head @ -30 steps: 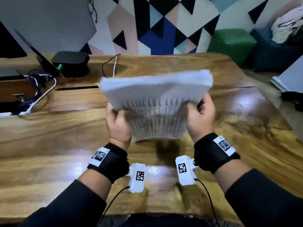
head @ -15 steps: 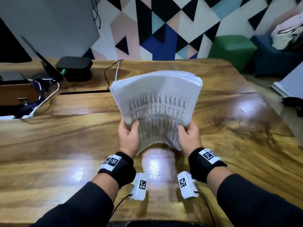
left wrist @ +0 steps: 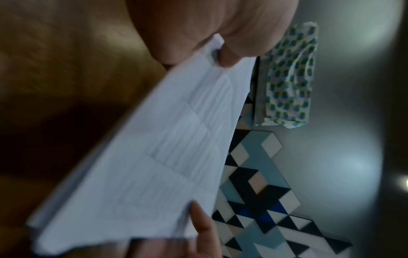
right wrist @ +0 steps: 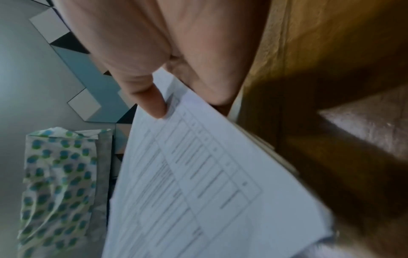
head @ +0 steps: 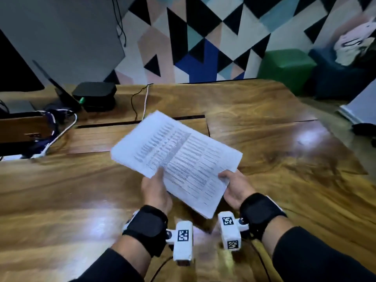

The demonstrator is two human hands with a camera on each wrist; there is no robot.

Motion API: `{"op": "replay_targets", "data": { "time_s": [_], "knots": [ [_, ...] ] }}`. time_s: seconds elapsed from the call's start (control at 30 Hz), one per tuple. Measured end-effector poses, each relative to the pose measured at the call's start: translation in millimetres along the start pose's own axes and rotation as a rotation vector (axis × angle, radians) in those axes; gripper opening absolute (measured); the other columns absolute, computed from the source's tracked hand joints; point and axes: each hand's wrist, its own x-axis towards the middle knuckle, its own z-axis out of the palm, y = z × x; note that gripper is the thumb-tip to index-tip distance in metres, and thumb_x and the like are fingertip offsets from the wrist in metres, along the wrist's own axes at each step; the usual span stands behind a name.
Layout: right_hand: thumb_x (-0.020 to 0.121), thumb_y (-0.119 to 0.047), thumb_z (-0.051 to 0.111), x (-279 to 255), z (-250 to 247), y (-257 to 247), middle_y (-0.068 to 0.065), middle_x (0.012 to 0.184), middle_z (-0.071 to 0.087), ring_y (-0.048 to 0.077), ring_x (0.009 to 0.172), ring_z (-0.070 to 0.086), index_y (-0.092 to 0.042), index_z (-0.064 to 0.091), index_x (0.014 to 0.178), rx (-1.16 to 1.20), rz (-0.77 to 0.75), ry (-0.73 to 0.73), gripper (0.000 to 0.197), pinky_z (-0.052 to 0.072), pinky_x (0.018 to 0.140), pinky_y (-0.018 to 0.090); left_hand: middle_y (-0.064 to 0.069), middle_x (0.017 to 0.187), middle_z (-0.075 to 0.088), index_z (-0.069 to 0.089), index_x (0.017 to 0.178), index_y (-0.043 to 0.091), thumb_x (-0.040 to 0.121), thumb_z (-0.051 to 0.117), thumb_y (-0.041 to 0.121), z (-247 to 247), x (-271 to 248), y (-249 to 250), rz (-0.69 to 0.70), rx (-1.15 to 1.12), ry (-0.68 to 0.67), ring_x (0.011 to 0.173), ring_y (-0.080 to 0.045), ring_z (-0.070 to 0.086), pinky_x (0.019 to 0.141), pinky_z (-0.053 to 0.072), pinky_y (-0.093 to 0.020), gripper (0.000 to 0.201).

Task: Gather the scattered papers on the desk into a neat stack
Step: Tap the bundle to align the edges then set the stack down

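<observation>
A thick stack of white printed papers (head: 179, 157) hangs above the wooden desk (head: 264, 151), printed face up and turned diagonally. My left hand (head: 157, 181) pinches its near left edge, thumb on top. At the near right corner my right hand (head: 226, 177) grips it, thumb on the sheet and fingers underneath. The left wrist view shows the stack (left wrist: 159, 157) running away from my left hand (left wrist: 217, 52), blurred. In the right wrist view my right hand (right wrist: 163, 106) pinches the table-printed top sheet (right wrist: 198, 183). No loose sheets show on the desk.
A black box (head: 94, 95) and thin cables (head: 142, 102) sit at the desk's back left, beside a white cable (head: 61, 135) and dark devices. A narrow slot (head: 114, 124) crosses the desk behind the stack. A green stool (head: 286, 66) stands beyond the right corner.
The stack stood upright with its top edge raised; it has now tipped down nearly flat and turned diagonal. Both hands kept hold and came closer to me.
</observation>
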Motion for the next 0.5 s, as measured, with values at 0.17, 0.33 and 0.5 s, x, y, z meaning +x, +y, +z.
{"op": "replay_targets", "data": {
  "time_s": [0.17,0.33,0.5],
  "knots": [
    [0.083,0.013,0.04,2,-24,-28,0.022,0.097,0.055,0.031,0.089,0.053,-0.006,0.056,0.085,-0.165,-0.103,0.09,0.025,0.043,0.082,0.043,-0.007,0.088,0.072,0.062,0.101,0.011,0.088,0.047,0.024,-57,28,18,-0.254,-0.056,-0.044,0.088,-0.025,0.068,0.079,0.053,-0.039,0.023],
    [0.075,0.007,0.047,9,-58,-37,0.018,0.088,0.062,0.03,0.081,0.058,-0.005,0.059,0.084,-0.412,0.117,0.155,0.019,0.052,0.077,0.042,-0.018,0.094,0.076,0.072,0.098,0.005,0.083,0.044,0.055,-102,52,27,-0.499,0.128,-0.105,0.087,-0.034,0.071,0.08,0.055,-0.045,0.059],
    [0.058,-0.01,0.061,20,-94,-15,0.012,0.074,0.045,0.025,0.07,0.042,-0.011,0.044,0.06,-0.992,0.36,0.286,0.017,0.044,0.061,0.033,-0.01,0.069,0.06,0.059,0.095,0.007,0.081,0.063,0.028,-96,53,9,-0.568,0.808,-0.271,0.053,-0.026,0.056,0.051,0.049,-0.027,0.026]
  ]
}}
